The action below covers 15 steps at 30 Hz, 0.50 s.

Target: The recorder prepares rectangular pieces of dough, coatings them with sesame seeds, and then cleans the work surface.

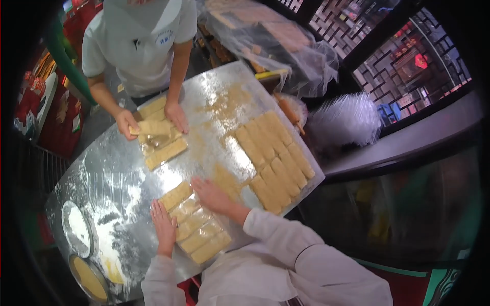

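In front of me, a row of several tan, crumb-coated dough bars (pixel 200 230) lies side by side in clear plastic on the metal table (pixel 109 158). My left hand (pixel 164 227) rests along the left side of the row, fingers stretched out. At the far right end of the row, my right hand (pixel 210 197) lies with its fingers extended beside the top bar. Neither hand is wrapped around anything. Whether the clear plastic is a tray or a bag, I cannot tell.
Opposite me, a person in white (pixel 138 46) holds a bar (pixel 155 127) over another plastic-packed row. Two rows of unwrapped bars (pixel 278 178) lie at right. A bowl of white powder (pixel 76 227) and a bowl of yellow powder (pixel 88 278) stand left. A plastic-covered rack (pixel 270 35) stands behind.
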Available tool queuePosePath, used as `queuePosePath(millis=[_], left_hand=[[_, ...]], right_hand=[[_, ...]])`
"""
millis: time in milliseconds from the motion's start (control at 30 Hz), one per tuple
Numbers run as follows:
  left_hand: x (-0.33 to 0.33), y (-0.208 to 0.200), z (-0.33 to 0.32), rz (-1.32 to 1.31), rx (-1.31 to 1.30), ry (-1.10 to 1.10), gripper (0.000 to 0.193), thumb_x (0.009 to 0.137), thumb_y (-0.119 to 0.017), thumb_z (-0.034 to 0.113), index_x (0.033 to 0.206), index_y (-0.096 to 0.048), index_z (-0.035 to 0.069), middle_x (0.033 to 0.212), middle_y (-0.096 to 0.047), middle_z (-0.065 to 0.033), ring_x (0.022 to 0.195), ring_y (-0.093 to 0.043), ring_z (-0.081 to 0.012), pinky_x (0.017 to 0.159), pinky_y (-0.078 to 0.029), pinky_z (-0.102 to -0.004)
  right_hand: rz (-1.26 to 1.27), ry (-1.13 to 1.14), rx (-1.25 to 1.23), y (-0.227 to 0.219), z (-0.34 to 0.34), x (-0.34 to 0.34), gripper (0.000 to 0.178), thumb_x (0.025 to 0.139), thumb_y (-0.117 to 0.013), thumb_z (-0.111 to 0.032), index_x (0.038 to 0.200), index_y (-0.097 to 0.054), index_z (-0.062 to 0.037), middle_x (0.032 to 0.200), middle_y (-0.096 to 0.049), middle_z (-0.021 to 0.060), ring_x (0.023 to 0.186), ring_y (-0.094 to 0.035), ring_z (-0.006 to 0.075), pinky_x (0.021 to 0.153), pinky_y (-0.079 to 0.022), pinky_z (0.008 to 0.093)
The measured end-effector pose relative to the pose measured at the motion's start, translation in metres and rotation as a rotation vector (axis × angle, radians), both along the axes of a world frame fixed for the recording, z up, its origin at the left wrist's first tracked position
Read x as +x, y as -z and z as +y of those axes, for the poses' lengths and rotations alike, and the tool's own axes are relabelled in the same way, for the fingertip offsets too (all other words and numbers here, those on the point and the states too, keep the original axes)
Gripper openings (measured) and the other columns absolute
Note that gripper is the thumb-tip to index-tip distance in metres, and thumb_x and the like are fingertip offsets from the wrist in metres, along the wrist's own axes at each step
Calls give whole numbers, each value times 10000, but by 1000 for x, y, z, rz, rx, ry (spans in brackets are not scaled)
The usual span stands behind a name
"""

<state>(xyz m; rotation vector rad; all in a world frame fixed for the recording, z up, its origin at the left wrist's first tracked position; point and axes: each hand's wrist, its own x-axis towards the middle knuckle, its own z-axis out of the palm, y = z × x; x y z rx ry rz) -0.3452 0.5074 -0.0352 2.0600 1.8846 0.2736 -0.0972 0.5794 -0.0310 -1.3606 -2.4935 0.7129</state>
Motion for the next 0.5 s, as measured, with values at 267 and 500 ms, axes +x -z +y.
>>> queuePosePath(millis=[267, 500], left_hand=[[1, 5, 2, 43, 39, -9, 757, 854, -595, 176, 1461, -202, -48, 1553, -139, -209, 1450, -108, -340, 1165, -93, -488], [0, 9, -2, 96, 34, -6, 734, 888, -570, 223, 1472, -199, -22, 1554, -154, -200, 1446, -129, -345, 1156, -121, -496]], right_hand=[[-63, 204, 174, -13, 113, 161, 501, 813, -645, -134, 1269, -484, -4, 1301, -521, 172, 1208, -487, 336, 1001, -413, 402], [-246, -41, 142, 8, 197, 203, 414, 789, -676, -132, 1187, -575, -85, 1172, -576, 115, 1116, -537, 312, 971, -438, 400]])
